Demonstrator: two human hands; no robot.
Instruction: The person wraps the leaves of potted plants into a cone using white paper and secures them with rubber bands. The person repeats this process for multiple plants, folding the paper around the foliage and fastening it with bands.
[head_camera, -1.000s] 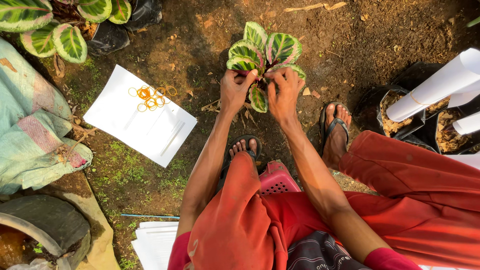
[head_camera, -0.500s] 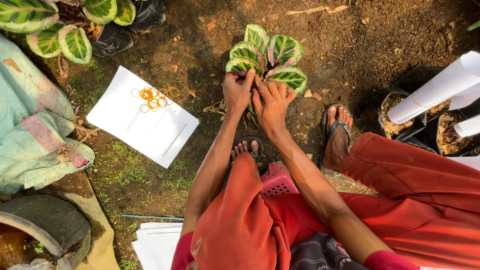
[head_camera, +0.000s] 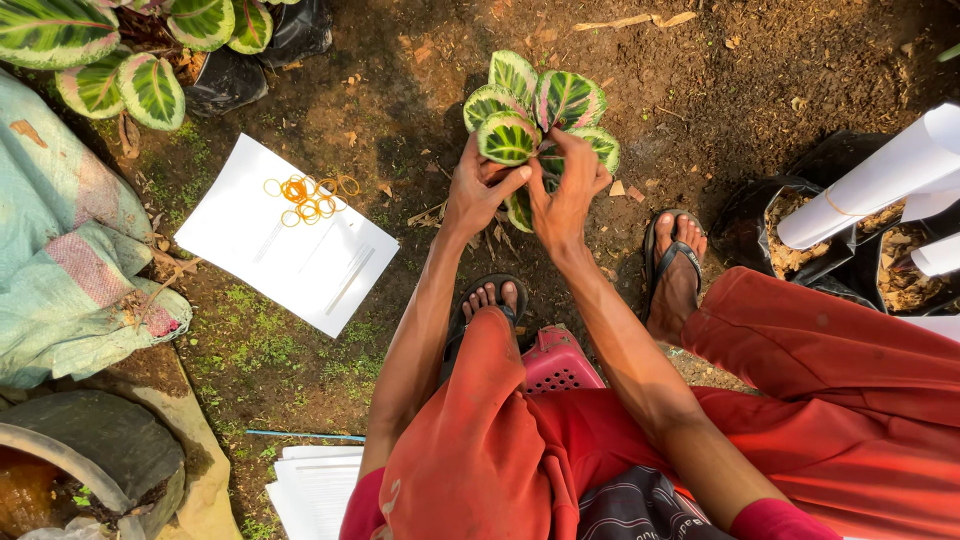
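Head view: left hand (head_camera: 480, 190) and right hand (head_camera: 562, 195) are closing loosely around the variegated leafy plant (head_camera: 540, 115) sitting on bare soil (head_camera: 420, 90) between the sandalled feet, fingers bunching stems, so squeezing harder is risking creased leaves or snapped stalks.

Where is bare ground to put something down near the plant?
Bare soil lies above the plant toward the top right, and between the white sheet and the left hand. It is crowded at right by the black bags and paper rolls.
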